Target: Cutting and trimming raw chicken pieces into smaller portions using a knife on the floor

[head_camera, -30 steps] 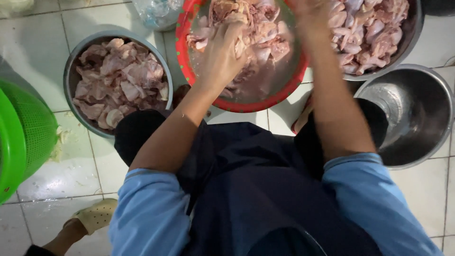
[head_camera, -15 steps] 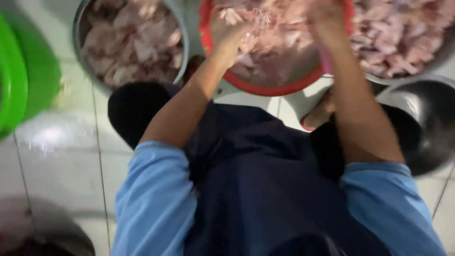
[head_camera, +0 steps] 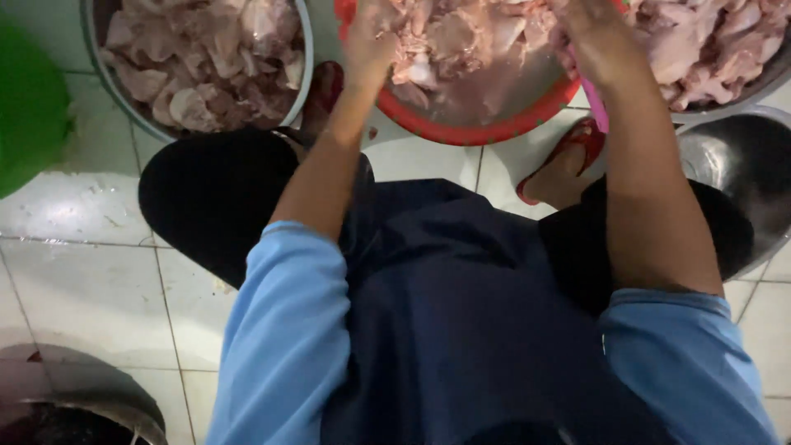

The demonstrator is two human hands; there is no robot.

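Note:
A red basin [head_camera: 482,133] full of raw pale chicken pieces [head_camera: 461,41] stands on the tiled floor in front of my knees. My left hand [head_camera: 371,37] is at the basin's left rim, fingers curled on a chicken piece. At the basin's right side, my right hand [head_camera: 595,33] rests on the meat, its fingers cut off by the frame's top edge. A pink object [head_camera: 595,105] sticks out under that wrist. Blue sleeves and a dark apron fill the lower view.
A metal bowl [head_camera: 303,66] of chicken sits at the upper left, another [head_camera: 725,58] at the upper right. An empty steel bowl [head_camera: 746,177] lies at the right. A green basket [head_camera: 33,115] is far left, a dark pot [head_camera: 78,404] bottom left. A red sandal [head_camera: 568,148] is on my foot.
The view has tilted down and closer, so the bowls slid toward the top edge. Both hands stay in the red basin, working the meat.

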